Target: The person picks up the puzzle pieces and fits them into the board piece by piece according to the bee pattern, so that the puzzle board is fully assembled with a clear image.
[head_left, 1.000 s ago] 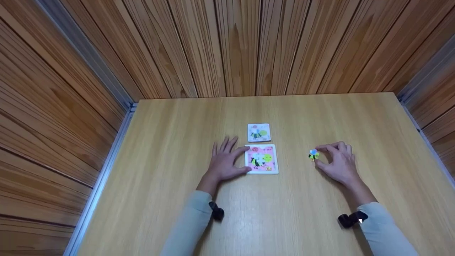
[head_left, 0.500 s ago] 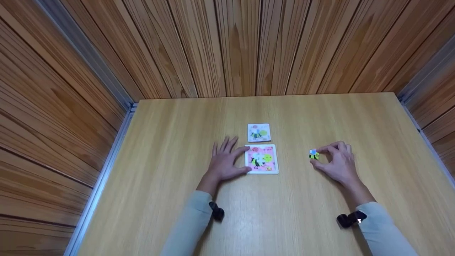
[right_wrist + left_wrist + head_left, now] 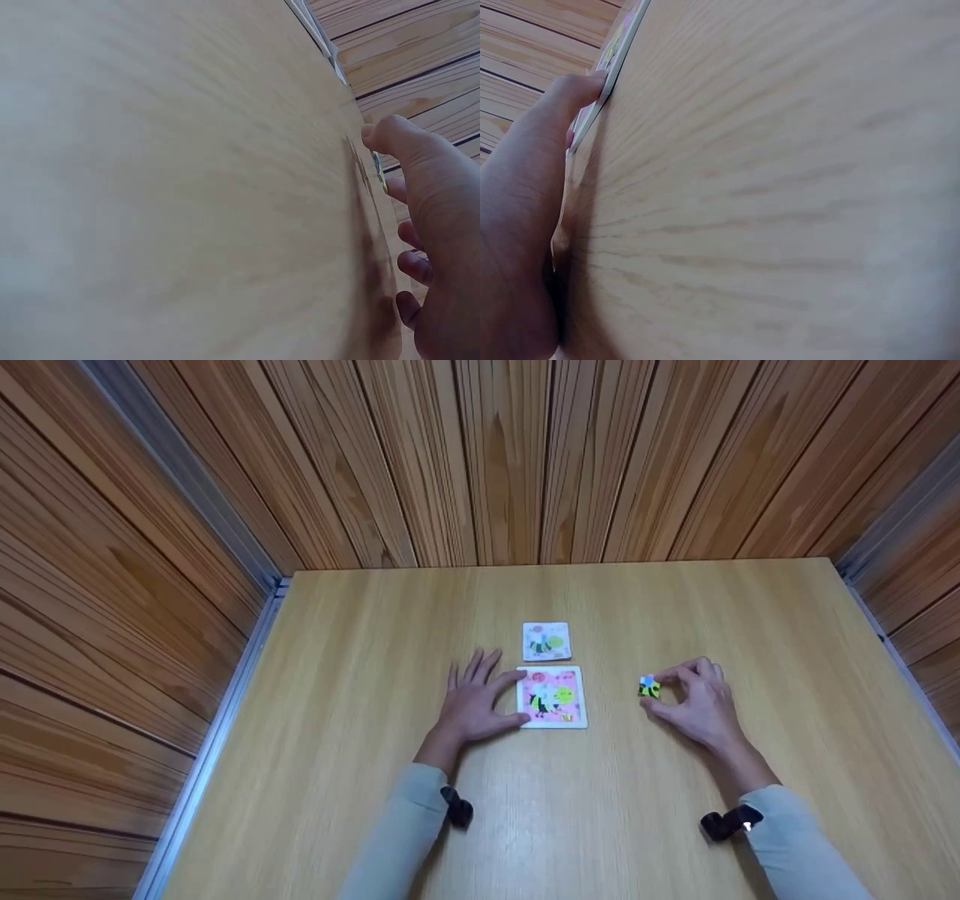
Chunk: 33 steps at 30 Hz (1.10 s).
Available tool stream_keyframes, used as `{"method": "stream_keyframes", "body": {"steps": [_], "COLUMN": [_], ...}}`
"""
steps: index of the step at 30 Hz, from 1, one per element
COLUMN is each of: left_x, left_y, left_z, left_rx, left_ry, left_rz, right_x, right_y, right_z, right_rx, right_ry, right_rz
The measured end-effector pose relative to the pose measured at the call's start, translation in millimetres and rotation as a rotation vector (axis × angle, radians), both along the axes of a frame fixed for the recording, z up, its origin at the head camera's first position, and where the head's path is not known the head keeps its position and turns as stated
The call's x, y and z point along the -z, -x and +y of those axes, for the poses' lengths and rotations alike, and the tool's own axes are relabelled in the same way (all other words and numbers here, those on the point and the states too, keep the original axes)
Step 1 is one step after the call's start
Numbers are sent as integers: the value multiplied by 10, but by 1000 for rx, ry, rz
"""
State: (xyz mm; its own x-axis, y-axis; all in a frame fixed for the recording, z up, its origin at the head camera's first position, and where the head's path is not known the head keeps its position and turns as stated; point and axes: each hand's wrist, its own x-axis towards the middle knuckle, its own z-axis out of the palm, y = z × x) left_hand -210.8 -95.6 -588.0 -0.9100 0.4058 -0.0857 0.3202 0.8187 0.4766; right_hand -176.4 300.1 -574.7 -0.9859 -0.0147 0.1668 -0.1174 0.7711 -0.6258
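Observation:
A square picture board (image 3: 551, 697) with a white rim and a pink bee picture lies flat on the table. My left hand (image 3: 472, 705) rests at its left side, fingers spread, thumb and index finger touching its left corners. In the left wrist view the thumb (image 3: 577, 88) presses on the rim of the board. To the right, my right hand (image 3: 697, 701) pinches a small patterned piece (image 3: 649, 686) in blue, yellow-green and black between thumb and index finger. In the right wrist view that piece (image 3: 379, 171) is mostly hidden behind the thumb.
A smaller card (image 3: 547, 641) with a similar, paler bee picture lies just behind the board. The wooden table (image 3: 360, 675) is bounded by wood-panelled walls (image 3: 495, 465) and a metal rail (image 3: 202, 757) on the left.
The right hand has turned the small piece slightly, then moved it a little to the left, toward the board. The left hand, board and card stay in place.

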Motion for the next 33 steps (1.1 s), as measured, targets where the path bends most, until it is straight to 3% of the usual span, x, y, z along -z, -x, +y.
{"method": "stream_keyframes", "body": {"steps": [7,24,33], "left_x": [10,1,1], "left_y": [5,-6,9], "left_z": [2,2,-13], "left_rx": [8,8,18], "left_ry": [12,13,3], "left_rz": [-3,8,13], "right_x": [-12,12,-38], "right_y": [5,50,70], "right_z": [-153,-634,-930], "right_rx": [-27,-80,-122], "right_ry": [14,70,82], "right_rz": [-31,-14,-69]}}
